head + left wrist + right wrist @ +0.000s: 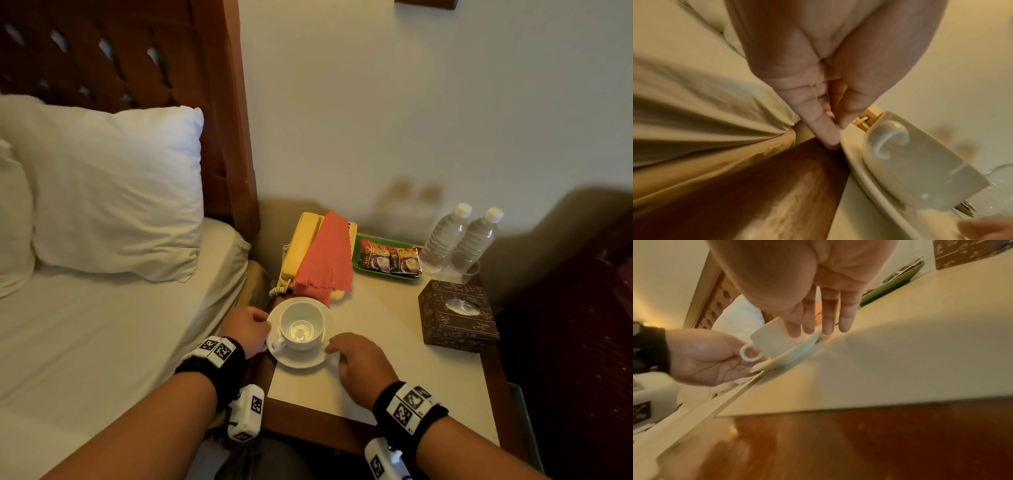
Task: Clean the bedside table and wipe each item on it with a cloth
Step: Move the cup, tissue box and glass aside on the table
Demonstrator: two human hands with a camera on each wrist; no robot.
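A white cup [301, 325] stands on a white saucer [301, 360] at the near left corner of the bedside table [394, 346]. My left hand [265, 330] pinches the saucer's left rim; in the left wrist view its finger and thumb [828, 129] meet at the saucer [857, 170] beside the cup [920, 162]. My right hand [334, 353] lies with straight fingers [828, 324] touching the saucer's [795, 353] right rim. A red cloth [325, 260] is draped over a yellow telephone [301, 240] behind the cup.
A green tray [358, 255] with two coffee sachets [390, 260] sits at the back. Two water bottles [459, 236] stand at the back right. A dark patterned tissue box [457, 315] is on the right. The bed [120, 325] and pillows lie to the left.
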